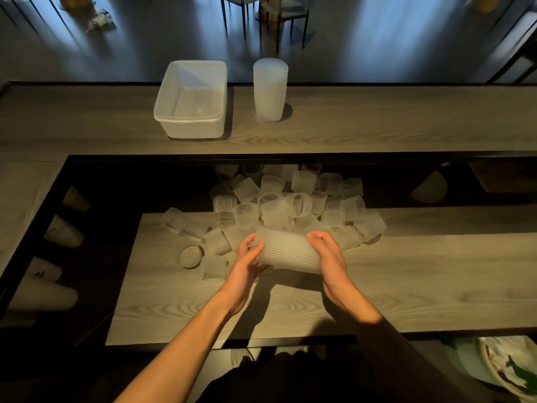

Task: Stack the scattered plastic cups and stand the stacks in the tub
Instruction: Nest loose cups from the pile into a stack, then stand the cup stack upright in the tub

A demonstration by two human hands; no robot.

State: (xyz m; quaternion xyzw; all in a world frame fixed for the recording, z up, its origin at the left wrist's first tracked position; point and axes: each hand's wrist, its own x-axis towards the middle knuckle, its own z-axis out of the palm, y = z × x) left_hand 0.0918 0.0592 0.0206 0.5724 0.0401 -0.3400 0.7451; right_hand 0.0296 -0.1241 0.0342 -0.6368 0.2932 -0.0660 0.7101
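You've got the lying stack [287,254] clamped end to end, left hand [250,257] and right hand [328,254] grasping it just above the bench [406,271]; ease the squeeze and its nested cups could slide apart into the loose pile [290,202] right behind your grip.

One tub [190,99] sits on the counter's [377,132] far ledge, with one upright stack [270,90] of cups beside it. Two hands hold one more stack [286,254] sideways. Loose cups [290,205] lie heaped, too jumbled to count exactly: several dozen.
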